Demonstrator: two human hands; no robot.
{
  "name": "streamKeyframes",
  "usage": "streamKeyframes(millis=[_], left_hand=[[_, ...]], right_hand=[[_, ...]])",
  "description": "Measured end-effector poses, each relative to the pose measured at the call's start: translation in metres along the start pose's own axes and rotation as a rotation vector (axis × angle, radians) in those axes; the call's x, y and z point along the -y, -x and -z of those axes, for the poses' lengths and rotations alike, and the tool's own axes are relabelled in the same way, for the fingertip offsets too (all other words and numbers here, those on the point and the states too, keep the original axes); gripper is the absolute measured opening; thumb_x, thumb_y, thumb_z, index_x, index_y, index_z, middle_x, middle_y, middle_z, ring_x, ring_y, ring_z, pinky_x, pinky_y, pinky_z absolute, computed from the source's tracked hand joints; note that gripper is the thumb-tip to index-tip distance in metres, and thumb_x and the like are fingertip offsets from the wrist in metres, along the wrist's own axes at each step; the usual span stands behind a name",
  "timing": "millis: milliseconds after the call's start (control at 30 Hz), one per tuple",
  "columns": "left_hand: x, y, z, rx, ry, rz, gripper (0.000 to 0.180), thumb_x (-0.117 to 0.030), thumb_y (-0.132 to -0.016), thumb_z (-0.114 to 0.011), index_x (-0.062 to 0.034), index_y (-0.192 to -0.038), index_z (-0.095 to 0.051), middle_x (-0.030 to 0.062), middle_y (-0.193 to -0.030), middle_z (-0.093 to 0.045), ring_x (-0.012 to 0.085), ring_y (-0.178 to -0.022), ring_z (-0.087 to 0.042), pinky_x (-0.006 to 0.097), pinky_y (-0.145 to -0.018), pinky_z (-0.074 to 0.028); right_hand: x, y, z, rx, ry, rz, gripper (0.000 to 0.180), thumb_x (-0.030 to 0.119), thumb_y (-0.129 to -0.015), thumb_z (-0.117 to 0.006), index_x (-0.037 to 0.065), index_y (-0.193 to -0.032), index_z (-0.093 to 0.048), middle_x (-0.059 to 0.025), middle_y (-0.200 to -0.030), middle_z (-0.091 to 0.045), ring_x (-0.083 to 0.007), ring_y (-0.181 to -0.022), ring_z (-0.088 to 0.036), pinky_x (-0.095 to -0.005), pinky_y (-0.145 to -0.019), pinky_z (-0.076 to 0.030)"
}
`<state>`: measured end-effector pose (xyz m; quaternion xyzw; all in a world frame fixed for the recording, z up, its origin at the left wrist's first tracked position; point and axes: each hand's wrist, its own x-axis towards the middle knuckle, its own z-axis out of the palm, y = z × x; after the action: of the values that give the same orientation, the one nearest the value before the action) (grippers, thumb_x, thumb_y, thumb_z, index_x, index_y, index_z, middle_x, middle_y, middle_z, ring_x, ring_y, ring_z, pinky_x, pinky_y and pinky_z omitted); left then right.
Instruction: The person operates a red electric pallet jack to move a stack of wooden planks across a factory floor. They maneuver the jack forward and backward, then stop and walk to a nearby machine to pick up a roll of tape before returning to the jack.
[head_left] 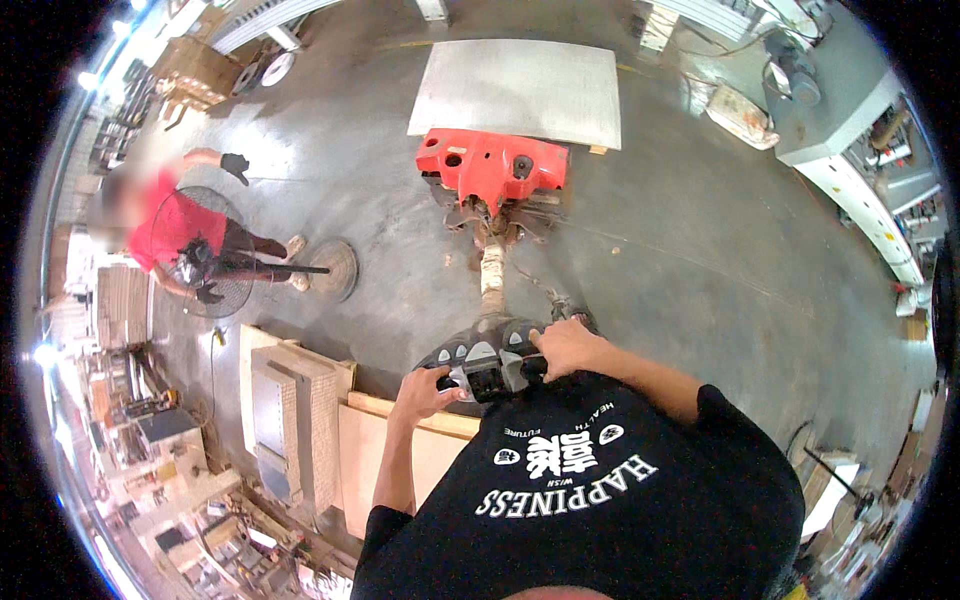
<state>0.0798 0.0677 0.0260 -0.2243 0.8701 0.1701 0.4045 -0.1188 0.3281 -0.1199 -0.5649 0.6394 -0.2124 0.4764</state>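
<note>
My left hand (425, 388) grips the left end of a black and grey control handle (482, 362), and my right hand (565, 345) grips its right end. The handle tops a worn tiller shaft (492, 272) that runs forward to a red pallet truck (490, 167). On the truck's far side a large grey flat board (520, 92) rests over it. My black printed shirt (590, 490) fills the lower middle of the view.
A person in a red top (170, 228) stands at the left holding a round standing fan (215, 262) with a disc base (335, 268). Stacked wooden boards (300, 410) lie left of me. Workbenches and machines (850, 130) line the right side on a grey concrete floor.
</note>
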Motion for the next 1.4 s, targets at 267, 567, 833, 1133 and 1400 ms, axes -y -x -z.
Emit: streamKeyframes(millis=[267, 567, 833, 1133, 1400], left_hand=[[0.024, 0.047, -0.041, 0.128, 0.047, 0.186, 0.086, -0.058, -0.068, -0.090, -0.0031, -0.130, -0.068, 0.0223, -0.118, -0.074, 0.0391, -0.112, -0.070, 0.046, -0.093, -0.054], [0.057, 0.070, -0.111, 0.180, 0.272, 0.260, 0.079, -0.045, -0.066, -0.096, -0.0062, -0.129, -0.069, 0.0181, -0.115, -0.076, 0.0346, -0.105, -0.072, 0.044, -0.088, -0.055], [0.066, 0.034, -0.146, 0.090, 0.149, 0.319, 0.071, -0.045, -0.064, -0.096, -0.0100, -0.122, -0.073, 0.0150, -0.114, -0.076, 0.0353, -0.105, -0.072, 0.045, -0.089, -0.055], [0.052, -0.031, -0.185, -0.146, 0.014, 0.144, 0.067, -0.047, -0.060, -0.095, -0.0056, -0.109, -0.076, 0.0180, -0.100, -0.077, 0.0376, -0.096, -0.073, 0.048, -0.079, -0.056], [0.112, 0.034, -0.174, -0.078, 0.124, 0.248, 0.056, -0.037, -0.062, -0.095, -0.0083, -0.106, -0.077, 0.0139, -0.095, -0.078, 0.0365, -0.093, -0.074, 0.047, -0.080, -0.056]], right_hand=[[0.021, -0.017, -0.045, -0.063, 0.055, 0.194, 0.052, 0.049, -0.061, -0.088, 0.006, -0.088, -0.080, -0.0181, -0.098, -0.075, -0.0350, -0.087, -0.075, -0.0472, -0.074, -0.060], [0.034, -0.048, -0.098, 0.066, 0.102, 0.328, 0.041, 0.043, -0.059, -0.087, 0.008, -0.079, -0.080, -0.0137, -0.082, -0.075, -0.0322, -0.087, -0.075, -0.0472, -0.071, -0.060], [-0.005, -0.076, -0.116, 0.056, 0.074, 0.313, 0.048, 0.045, -0.060, -0.085, 0.003, -0.082, -0.079, -0.0188, -0.085, -0.075, -0.0357, -0.084, -0.075, -0.0471, -0.071, -0.060], [-0.059, -0.049, -0.108, 0.101, -0.001, 0.141, 0.094, 0.046, -0.064, -0.088, -0.017, -0.127, -0.059, -0.0251, -0.092, -0.075, -0.0416, -0.088, -0.075, -0.0501, -0.076, -0.061], [-0.002, -0.108, -0.148, -0.015, -0.121, 0.332, 0.060, 0.044, -0.065, -0.088, -0.006, -0.093, -0.071, -0.0202, -0.082, -0.074, -0.0361, -0.072, -0.073, -0.0482, -0.065, -0.059]])
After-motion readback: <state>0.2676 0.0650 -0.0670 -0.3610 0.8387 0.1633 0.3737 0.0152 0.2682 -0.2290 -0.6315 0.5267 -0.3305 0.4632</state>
